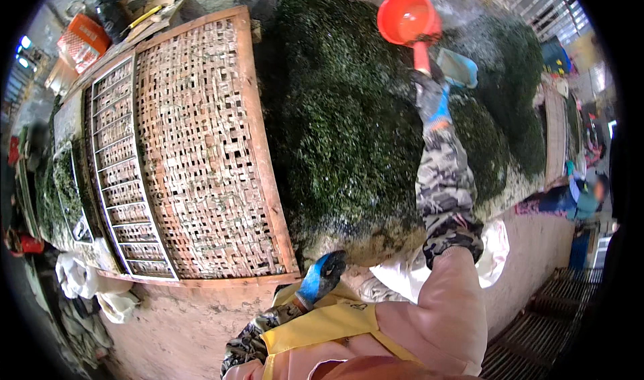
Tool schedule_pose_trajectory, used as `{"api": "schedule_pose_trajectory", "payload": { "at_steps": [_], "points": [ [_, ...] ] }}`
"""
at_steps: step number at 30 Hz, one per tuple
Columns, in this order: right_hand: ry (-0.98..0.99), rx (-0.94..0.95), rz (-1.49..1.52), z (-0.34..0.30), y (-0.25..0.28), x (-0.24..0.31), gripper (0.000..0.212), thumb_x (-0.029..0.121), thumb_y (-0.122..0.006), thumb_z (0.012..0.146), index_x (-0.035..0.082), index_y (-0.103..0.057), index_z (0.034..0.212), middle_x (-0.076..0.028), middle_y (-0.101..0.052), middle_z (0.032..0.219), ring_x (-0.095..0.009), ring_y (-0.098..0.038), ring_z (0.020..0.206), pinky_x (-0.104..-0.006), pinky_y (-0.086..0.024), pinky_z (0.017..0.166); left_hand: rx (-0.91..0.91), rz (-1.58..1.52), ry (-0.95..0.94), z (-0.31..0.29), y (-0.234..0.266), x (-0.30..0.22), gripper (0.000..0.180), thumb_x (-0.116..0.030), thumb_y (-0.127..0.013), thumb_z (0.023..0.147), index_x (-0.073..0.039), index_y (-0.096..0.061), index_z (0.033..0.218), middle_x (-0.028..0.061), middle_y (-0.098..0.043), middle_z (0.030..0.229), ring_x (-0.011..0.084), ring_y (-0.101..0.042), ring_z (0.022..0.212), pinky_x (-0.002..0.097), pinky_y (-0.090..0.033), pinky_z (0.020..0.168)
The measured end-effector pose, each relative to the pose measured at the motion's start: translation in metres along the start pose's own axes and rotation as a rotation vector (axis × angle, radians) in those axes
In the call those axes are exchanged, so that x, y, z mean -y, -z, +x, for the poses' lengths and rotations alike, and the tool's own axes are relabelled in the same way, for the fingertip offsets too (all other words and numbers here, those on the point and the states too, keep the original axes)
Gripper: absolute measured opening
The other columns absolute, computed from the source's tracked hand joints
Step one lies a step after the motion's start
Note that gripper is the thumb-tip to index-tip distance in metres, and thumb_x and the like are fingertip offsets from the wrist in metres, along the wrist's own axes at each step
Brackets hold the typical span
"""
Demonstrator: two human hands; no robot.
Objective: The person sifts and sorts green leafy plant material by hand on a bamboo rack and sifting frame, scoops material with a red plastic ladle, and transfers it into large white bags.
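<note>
Apron point(322, 330) below, right hand point(431, 99) holds round plastic dipper point(409, 22).

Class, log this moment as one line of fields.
Right hand: grips red dipper | Left hand: near wooden frame, nothing visible held | Nearby: green heap, blue container

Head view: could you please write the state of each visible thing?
Red scoop: held by its handle.
Right hand: gloved, closed around the handle.
Left hand: gloved, curled; contents unclear.
Green heap: piled up, uneven.
Woven panel: wood-framed, partly covered.
Metal rack: lying on the panel.
Blue container: not held.
</note>
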State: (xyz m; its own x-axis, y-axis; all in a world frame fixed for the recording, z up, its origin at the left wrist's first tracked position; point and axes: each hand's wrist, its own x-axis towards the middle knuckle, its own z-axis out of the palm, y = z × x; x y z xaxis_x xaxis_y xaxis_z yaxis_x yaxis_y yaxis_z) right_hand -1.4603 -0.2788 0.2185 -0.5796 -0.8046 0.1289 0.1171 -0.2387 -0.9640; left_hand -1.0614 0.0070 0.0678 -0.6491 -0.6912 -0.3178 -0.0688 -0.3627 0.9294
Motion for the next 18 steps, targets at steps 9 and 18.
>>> {"api": "schedule_pose_trajectory", "payload": {
  "at_steps": [9, 18],
  "points": [
    [-0.129, -0.417, -0.064, -0.337, 0.135, 0.091, 0.046, 0.006, -0.058, 0.089, 0.004, -0.048, 0.135, -0.007, -0.06, 0.075, -0.009, -0.047, 0.042, -0.0225, -0.036, 0.035, -0.029, -0.034, -0.207, -0.057, 0.008, 0.052, 0.027, -0.011, -0.066, 0.09, 0.001, -0.062, 0.114, 0.0129, -0.068, 0.1, 0.0197, -0.062, 0.086, 0.0347, -0.051, 0.075],
    [-0.411, -0.806, -0.068, -0.662, 0.126, 0.039, 0.062, -0.004, -0.059, 0.083, 0.012, -0.047, 0.142, -0.007, -0.061, 0.078, -0.013, -0.047, 0.041, -0.0265, -0.038, 0.036, 0.18, 0.239, -0.202, -0.103, 0.02, 0.05, 0.039, 0.002, -0.059, 0.09, 0.001, -0.056, 0.129, 0.0098, -0.063, 0.116, 0.0184, -0.06, 0.103, 0.0307, -0.049, 0.089]
  ]
}}
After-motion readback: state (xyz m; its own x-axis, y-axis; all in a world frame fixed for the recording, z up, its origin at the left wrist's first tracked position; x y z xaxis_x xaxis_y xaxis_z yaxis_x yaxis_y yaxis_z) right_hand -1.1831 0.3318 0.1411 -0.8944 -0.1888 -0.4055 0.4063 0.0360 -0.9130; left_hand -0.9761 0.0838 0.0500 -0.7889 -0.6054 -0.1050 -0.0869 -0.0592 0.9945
